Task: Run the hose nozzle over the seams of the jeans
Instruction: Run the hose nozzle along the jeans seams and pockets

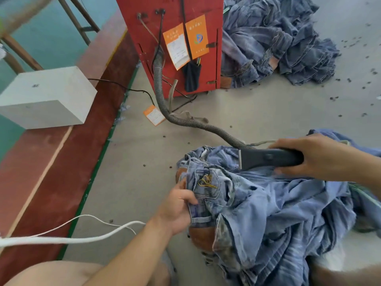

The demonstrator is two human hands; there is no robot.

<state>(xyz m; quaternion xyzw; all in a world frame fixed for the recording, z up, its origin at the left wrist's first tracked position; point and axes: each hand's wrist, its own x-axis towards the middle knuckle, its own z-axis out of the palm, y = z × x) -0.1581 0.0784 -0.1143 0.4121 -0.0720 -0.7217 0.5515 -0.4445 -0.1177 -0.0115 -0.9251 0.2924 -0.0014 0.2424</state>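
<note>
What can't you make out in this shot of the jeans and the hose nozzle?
Head view only:
- Black plastic hose nozzle: its rear is hidden under the right hand; its mouth faces away.
- Crumpled light-blue denim jeans: the left hand covers part of the waistband.
- Orange paper tags on the red metal machine: print too small.

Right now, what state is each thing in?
Jeans: crumpled, waistband gripped by left hand.
Nozzle: held by right hand, tip on the denim.
Hose: slack, runs from red box.
Jeans pile: heaped, untouched.
</note>
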